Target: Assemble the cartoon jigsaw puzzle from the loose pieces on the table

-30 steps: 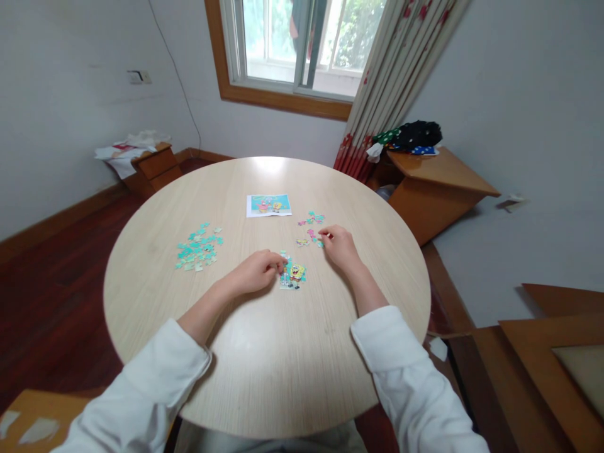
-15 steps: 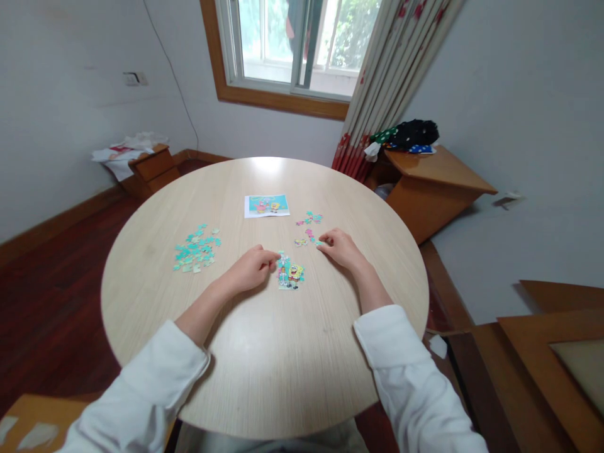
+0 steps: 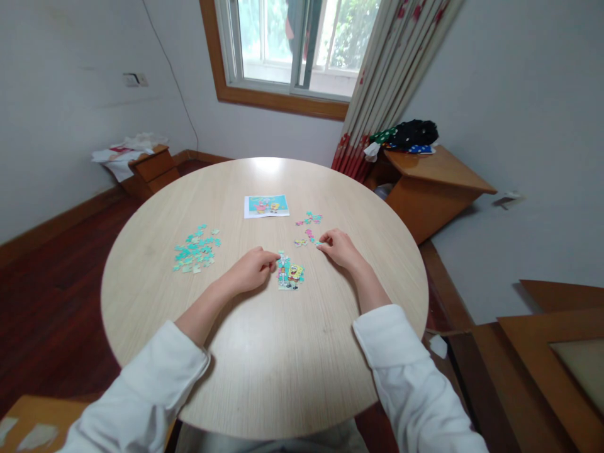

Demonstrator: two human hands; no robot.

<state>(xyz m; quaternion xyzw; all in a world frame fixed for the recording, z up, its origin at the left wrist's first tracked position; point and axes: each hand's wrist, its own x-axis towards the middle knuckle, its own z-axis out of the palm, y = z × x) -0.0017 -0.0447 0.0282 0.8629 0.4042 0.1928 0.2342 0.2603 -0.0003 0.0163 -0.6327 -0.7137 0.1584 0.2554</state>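
Observation:
A partly joined jigsaw puzzle (image 3: 291,275) with a yellow cartoon figure lies on the round table (image 3: 264,377). My left hand (image 3: 257,267) is at its upper left edge, index finger stretched to it and the other fingers curled; whether anything is inside them is hidden. To the puzzle's upper right, my right hand (image 3: 340,247) pinches a small teal puzzle piece (image 3: 319,243) at the tabletop. Loose pink piece (image 3: 309,233) and yellowish pieces (image 3: 300,243) lie just left of those fingertips. Farther back is a small group of pink and teal pieces (image 3: 310,218).
A heap of teal and pale green pieces (image 3: 195,249) is spread on the table's left side. Behind the puzzle lies a printed picture sheet (image 3: 267,206). Beyond the table stand a wooden cabinet (image 3: 434,182) with cloths on it and a curtain (image 3: 377,88) beside the window.

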